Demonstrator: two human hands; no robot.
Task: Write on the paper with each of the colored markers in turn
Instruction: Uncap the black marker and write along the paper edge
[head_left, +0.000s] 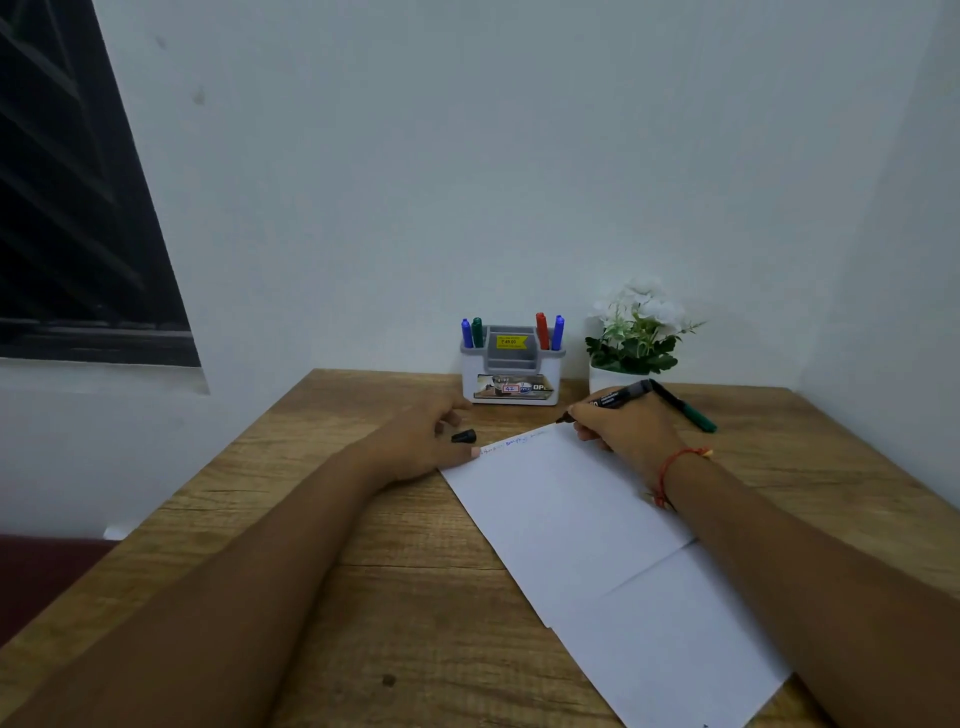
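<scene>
Thin, light and apt to slide, the paper (582, 519) lies on the table (363, 597), its far corner pinned by the left hand (415, 441), which also pinches the black cap (464, 436). The right hand (618, 434) grips the rigid black marker (621, 397) near its tip.

White paper (597, 519) lies slanted on the surface (363, 571), faintly written along its far edge. Uncapped black marker (623, 395) tilts at that edge's right end, black cap (464, 436) near the left.
</scene>
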